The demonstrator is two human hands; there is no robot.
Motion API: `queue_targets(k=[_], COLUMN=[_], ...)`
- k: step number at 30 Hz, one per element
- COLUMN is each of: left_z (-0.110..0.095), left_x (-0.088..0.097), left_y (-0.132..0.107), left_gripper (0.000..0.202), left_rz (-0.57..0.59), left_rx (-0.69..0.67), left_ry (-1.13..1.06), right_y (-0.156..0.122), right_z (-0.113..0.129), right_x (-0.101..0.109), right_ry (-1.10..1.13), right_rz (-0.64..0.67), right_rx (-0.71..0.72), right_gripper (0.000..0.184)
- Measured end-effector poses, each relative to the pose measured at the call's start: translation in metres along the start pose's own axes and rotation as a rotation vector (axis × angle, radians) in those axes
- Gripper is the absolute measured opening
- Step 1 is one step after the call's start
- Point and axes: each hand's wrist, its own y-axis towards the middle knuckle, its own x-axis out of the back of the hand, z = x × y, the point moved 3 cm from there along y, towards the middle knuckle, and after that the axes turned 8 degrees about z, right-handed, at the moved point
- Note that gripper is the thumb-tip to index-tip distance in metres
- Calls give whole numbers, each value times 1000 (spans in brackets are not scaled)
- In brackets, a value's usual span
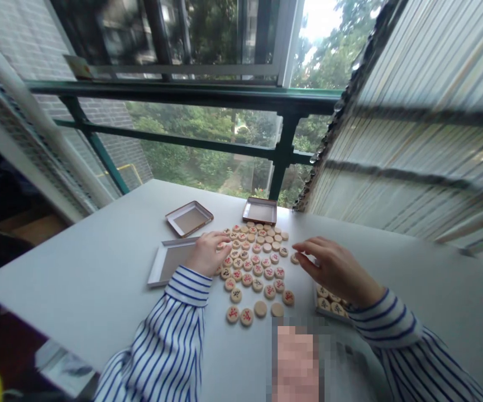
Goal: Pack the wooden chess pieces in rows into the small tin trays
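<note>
Many round wooden xiangqi pieces point(258, 269) lie spread over the white table point(111, 262). Some show red or black characters, others a plain face. At the left edge of the spread is my left hand point(208, 253), thumb and fingers apart over a few pieces; its fingertips partly hide them, and contact is unclear. My right hand point(335, 268) hovers at the right side with thumb and fingers parted. Just beyond its thumb tip is a single piece point(295, 258). Partly hidden under that hand, a box point(329, 312) holds pieces in rows.
An open box tray point(154, 273) lies beside my left hand. Farther back are a shallow box lid point(190, 218) and another tray point(260, 210). A green railing point(182, 95) and window stand behind the table. A string curtain point(425, 139) hangs at right. Pixelation covers the bottom centre.
</note>
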Motion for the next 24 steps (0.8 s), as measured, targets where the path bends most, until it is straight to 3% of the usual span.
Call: queue_targets(k=[8, 24], left_z=[-5, 2], left_x=[-11, -21], left_y=[0, -2], left_gripper=[20, 22], left_rz=[110, 137], left_rx=[-20, -86], left_ry=[122, 195], right_y=[33, 34], right_z=[17, 22], right_x=[-13, -28], right_ry=[73, 125], right_rz=[48, 73], right_rx=[101, 154], right_gripper=[21, 21])
